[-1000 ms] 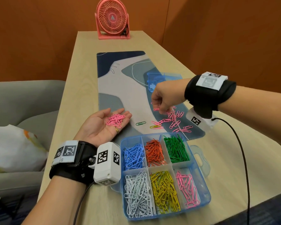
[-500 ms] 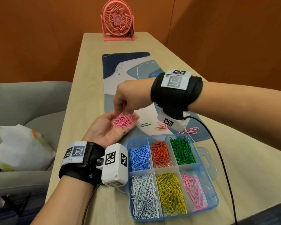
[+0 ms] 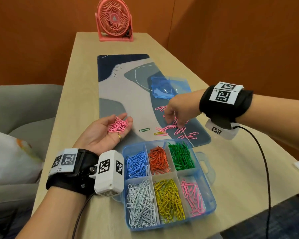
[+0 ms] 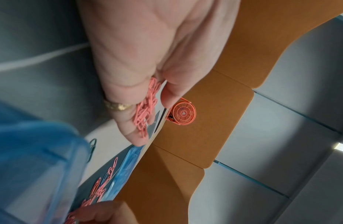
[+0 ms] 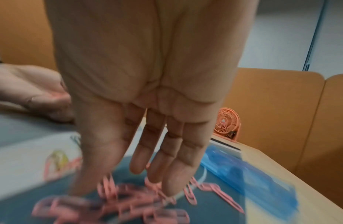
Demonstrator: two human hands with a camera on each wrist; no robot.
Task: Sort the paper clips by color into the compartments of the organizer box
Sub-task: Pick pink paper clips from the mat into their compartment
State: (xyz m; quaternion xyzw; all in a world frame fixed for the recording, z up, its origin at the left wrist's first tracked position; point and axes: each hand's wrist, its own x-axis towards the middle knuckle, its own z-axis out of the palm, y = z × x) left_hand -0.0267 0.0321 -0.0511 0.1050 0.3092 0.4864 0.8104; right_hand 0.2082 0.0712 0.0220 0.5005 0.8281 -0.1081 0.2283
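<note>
Where the pale wooden desk (image 3: 231, 169) runs away from the viewer toward orange wall panels, a pink fan (image 3: 114, 19) stands at its far end and a patterned blue-grey mat (image 3: 124, 87) lies along its middle. A grey sofa (image 3: 24, 104) with a white bag (image 3: 9, 161) on it flanks the desk on the left. The clear blue lid (image 3: 169, 86) rests on the mat's far right part. Nearest the viewer, the organizer box (image 3: 211, 202) holds six sorted lots: blue, orange and green in the far row, white, yellow and pink in the near row. Loose pink clips (image 3: 179, 130) lie scattered on the mat just beyond the box, with one green clip (image 3: 144, 130) and one yellow clip (image 3: 160, 133) to their left.

The left hand (image 3: 104, 133) lies palm up, fingers relaxed and uncurled, cradling a small heap of pink clips (image 3: 118, 125) (a ring shows on one finger). The right hand (image 3: 178, 109) hangs palm down with its fingers extended, tips just above or touching the loose pink clips; it grips nothing.

Compared with half a second earlier, the right hand has left its place over the left palm and returned to the scatter on the mat, while the left hand stays open where it was.
</note>
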